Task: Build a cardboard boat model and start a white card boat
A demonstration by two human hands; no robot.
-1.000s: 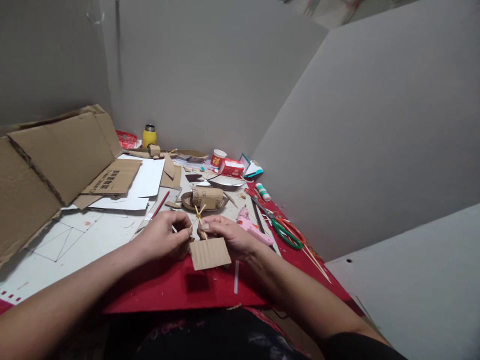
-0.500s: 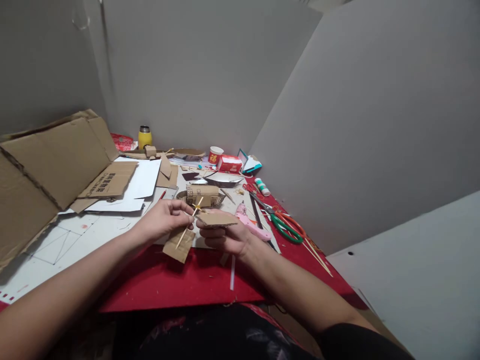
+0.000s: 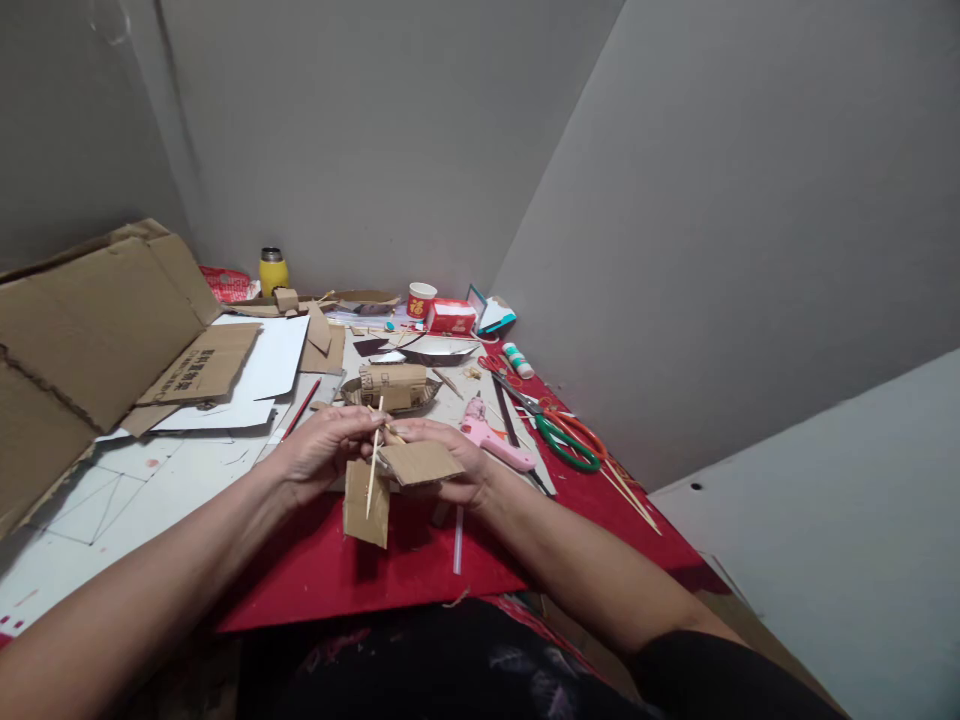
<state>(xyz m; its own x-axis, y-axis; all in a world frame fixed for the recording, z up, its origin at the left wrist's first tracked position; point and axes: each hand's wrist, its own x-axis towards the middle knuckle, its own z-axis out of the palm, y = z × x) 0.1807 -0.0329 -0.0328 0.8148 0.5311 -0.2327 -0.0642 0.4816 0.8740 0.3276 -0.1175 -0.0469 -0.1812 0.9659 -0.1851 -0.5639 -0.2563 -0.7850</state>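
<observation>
Both my hands meet over the front of the table. My left hand pinches a thin wooden stick near its upper part, fingertips close to where it crosses another stick. My right hand is closed around a cardboard flap, which sticks out toward me and hides some of the fingers. A second cardboard piece hangs below the hands, behind the stick; it seems joined to the same crossed-stick piece. Just beyond lies a boat-shaped cardboard model.
Right of my hands lie a pink glue gun, large scissors and loose skewers. A big cardboard box stands left beside white sheets. Behind are a yellow bottle, a paper cup and a red box.
The cardboard-and-stick piece has turned, so the stick stands steeper and the flap tips toward me. My hands have drawn closer together. The whole view has shifted slightly.
</observation>
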